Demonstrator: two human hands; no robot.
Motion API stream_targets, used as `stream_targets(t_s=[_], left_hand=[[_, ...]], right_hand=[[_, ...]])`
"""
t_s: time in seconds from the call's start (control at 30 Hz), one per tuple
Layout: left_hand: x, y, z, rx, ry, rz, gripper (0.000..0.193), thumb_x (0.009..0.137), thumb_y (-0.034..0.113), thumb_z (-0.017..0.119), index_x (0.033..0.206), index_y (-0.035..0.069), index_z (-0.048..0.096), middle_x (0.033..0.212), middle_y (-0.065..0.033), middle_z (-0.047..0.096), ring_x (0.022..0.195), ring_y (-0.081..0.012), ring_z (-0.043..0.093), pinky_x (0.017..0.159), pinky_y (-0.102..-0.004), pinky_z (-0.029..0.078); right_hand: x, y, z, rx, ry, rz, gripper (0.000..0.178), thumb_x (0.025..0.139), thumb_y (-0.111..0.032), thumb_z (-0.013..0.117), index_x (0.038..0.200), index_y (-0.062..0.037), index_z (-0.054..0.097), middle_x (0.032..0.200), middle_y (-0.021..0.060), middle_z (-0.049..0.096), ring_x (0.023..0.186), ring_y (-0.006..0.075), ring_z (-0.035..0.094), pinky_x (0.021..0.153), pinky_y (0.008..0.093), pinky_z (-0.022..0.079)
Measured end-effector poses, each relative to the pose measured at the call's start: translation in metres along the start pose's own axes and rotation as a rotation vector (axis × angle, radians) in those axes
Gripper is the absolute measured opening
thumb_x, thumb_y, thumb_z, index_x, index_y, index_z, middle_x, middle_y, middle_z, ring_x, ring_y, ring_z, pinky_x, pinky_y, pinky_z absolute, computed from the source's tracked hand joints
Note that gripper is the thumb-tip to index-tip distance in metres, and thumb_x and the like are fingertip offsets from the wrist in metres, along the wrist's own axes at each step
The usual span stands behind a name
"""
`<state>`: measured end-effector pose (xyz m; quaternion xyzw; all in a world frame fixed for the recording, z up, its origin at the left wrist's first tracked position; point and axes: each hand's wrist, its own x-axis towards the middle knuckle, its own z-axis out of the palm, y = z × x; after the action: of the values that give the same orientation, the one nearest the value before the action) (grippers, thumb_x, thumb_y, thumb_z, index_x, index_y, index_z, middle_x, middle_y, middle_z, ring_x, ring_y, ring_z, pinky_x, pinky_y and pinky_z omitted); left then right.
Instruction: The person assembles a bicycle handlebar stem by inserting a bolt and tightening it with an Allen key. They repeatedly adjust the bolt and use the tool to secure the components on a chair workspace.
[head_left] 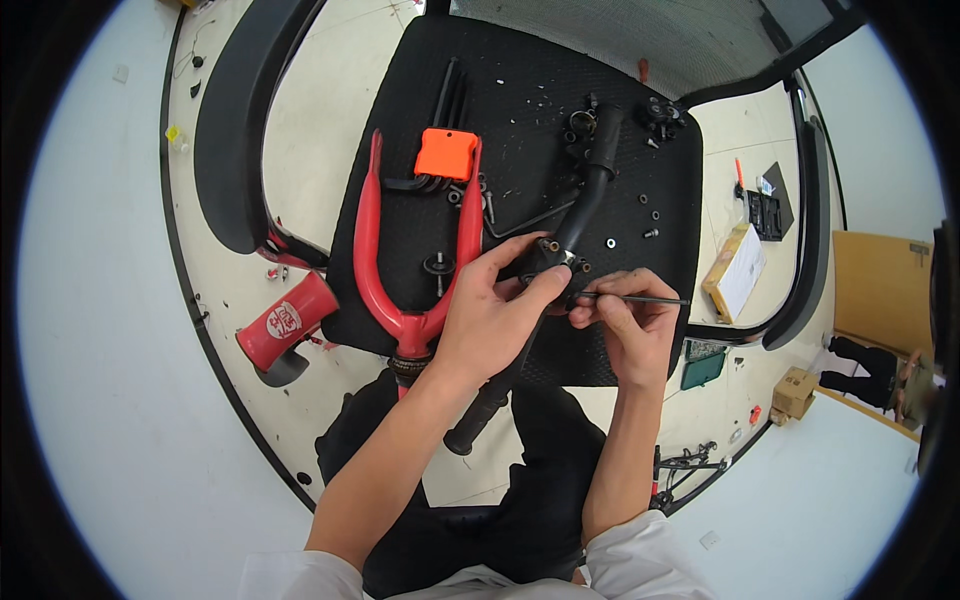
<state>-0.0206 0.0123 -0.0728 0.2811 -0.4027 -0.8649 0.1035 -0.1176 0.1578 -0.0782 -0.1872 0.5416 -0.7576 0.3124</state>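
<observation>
A black bicycle handlebar (588, 208) slants across the seat of an office chair, one ribbed grip (476, 424) pointing down toward my lap. My left hand (500, 315) is closed round the black stem clamp (541, 258) at its middle, where several bolt ends show. In the fingers of my right hand (637, 325) is a thin dark hex key (657, 300), held nearly level. Its inner end meets the clamp's right side, where fingers hide the exact contact. Left of my left hand lies a red bicycle fork (368, 235), its prongs pointing away from me.
An orange hex key holder (446, 154) rests between the fork's prongs. Small bolts, washers (611, 243) and dark metal parts (662, 118) are scattered over the black seat (520, 90). Armrests (228, 130) flank it. On the floor are a red tube-shaped part (288, 320) and a tool case (765, 215).
</observation>
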Motion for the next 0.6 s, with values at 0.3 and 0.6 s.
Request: stream_targets(t_s=[0.3, 0.6], left_hand=[[0.001, -0.001, -0.001, -0.011, 0.001, -0.007, 0.037, 0.091, 0.009, 0.067, 0.124, -0.006, 0.058, 0.104, -0.0070, 0.065, 0.087, -0.0108, 0.065, 0.075, -0.0261, 0.059], [0.002, 0.002, -0.002, -0.050, 0.011, -0.064, 0.034, 0.090, 0.009, 0.067, 0.121, -0.004, 0.060, 0.103, -0.0054, 0.065, 0.087, -0.0106, 0.064, 0.075, -0.0264, 0.059]], right_hand=[[0.001, 0.004, -0.003, 0.050, -0.012, -0.033, 0.008, 0.086, 0.009, 0.065, 0.094, 0.0108, 0.063, 0.092, 0.0238, 0.066, 0.079, 0.0305, 0.072, 0.071, 0.0396, 0.064], [0.000, 0.006, -0.013, 0.103, -0.084, -0.003, 0.009, 0.083, 0.009, 0.067, 0.092, 0.0111, 0.064, 0.093, 0.0268, 0.066, 0.081, 0.0347, 0.072, 0.070, 0.0410, 0.065]])
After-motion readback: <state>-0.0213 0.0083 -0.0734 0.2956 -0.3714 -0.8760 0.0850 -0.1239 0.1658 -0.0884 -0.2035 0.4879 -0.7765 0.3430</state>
